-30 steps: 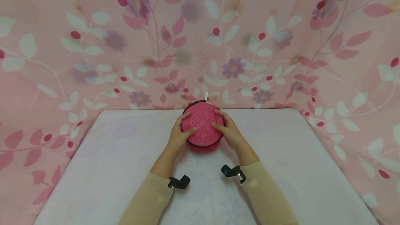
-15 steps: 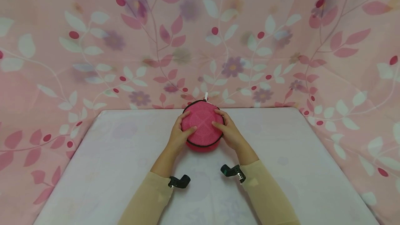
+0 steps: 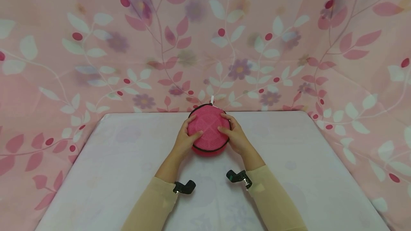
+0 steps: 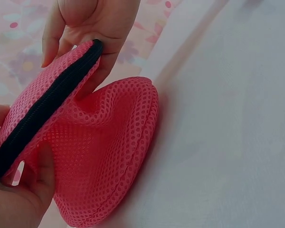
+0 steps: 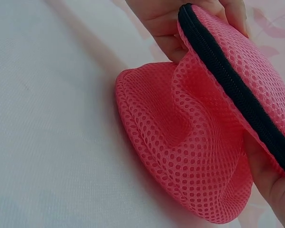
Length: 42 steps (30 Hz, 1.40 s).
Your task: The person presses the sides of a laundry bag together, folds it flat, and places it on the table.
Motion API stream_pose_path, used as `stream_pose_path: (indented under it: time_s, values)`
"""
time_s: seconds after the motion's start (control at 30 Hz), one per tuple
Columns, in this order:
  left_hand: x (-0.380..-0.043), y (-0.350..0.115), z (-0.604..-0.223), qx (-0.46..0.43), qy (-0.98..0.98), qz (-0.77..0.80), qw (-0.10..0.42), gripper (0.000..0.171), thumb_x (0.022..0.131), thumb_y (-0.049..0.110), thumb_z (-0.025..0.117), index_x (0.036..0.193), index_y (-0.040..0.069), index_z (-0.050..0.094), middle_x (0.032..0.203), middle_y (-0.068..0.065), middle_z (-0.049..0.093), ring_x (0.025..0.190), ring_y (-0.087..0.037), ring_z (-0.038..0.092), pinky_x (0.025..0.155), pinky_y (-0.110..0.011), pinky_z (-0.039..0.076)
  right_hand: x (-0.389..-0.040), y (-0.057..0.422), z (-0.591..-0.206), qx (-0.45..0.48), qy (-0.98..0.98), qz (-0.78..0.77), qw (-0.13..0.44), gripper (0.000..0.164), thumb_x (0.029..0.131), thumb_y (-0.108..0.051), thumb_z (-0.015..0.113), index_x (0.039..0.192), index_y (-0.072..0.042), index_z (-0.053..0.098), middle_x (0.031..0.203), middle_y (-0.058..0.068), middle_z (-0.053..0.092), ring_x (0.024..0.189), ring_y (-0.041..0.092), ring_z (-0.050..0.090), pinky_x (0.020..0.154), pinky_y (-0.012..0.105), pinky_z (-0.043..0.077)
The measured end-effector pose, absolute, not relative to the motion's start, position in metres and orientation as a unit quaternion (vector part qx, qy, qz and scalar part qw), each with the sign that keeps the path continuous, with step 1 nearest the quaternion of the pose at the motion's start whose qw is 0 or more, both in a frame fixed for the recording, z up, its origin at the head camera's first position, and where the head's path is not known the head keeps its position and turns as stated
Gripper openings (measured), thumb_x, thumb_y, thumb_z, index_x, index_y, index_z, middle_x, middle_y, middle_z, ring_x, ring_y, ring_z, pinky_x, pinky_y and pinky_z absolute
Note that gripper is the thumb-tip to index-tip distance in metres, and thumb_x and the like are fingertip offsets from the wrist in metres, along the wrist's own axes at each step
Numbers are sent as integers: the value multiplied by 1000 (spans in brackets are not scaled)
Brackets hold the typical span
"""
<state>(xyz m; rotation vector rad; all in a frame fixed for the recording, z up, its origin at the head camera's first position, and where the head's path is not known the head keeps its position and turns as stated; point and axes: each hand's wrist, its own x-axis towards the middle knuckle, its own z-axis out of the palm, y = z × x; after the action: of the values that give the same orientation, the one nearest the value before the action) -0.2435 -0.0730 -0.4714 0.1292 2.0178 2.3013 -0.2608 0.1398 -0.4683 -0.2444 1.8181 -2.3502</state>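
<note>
A round pink mesh laundry bag (image 3: pixel 210 129) with a black zip around its rim is near the far edge of the table. My left hand (image 3: pixel 184 138) grips its left side, and my right hand (image 3: pixel 239 138) grips its right side. Both thumbs lie on top of the bag, while other fingers go round and under the rim. In the wrist views the black zip (image 4: pixel 47 109) runs along the raised upper panel. Below it, the soft mesh body (image 5: pixel 175 142) sags in folds with its bottom against the white cloth. A small white tab (image 3: pixel 212 99) sticks up at the far rim.
White cloth covers the table (image 3: pixel 144 145). A pink floral curtain (image 3: pixel 205 45) hangs behind and along both sides of it. Dark wrist cameras (image 3: pixel 185 187) are strapped at the cuffs of the beige sleeves (image 3: pixel 154 202).
</note>
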Motion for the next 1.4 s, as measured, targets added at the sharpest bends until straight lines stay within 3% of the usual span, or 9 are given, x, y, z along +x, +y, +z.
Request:
stream_pose_path:
  time_s: [0.43,0.67,1.17,1.4]
  values:
    - [-247,-72,-482,40,673,739,6,73,86,4,78,149,23,45,156,-7,36,140,-27,38,115,-45,33,-261,142,-473,-84,621,-776,78,64,93,12,60,150,-4,36,158,11,31,141,26,34,100,23,45]
    - [-246,-74,-484,46,669,741,7,78,87,4,77,153,19,38,160,-8,30,145,-27,32,119,-44,26,-261,144,-473,-81,631,-768,76,65,92,12,61,151,-3,37,159,11,30,142,26,32,102,25,44]
    - [-244,-75,-487,28,668,744,1,68,87,-1,75,146,14,47,154,-8,39,140,-24,40,116,-39,32,-261,146,-476,-57,635,-766,78,65,92,12,62,150,-6,40,158,12,33,139,28,38,100,29,47]
    - [-244,-75,-487,28,665,747,7,68,87,-3,74,148,13,45,155,-7,38,142,-21,37,117,-37,30,-261,149,-476,-54,657,-748,80,65,92,9,64,150,-8,41,157,14,34,139,29,38,107,35,43]
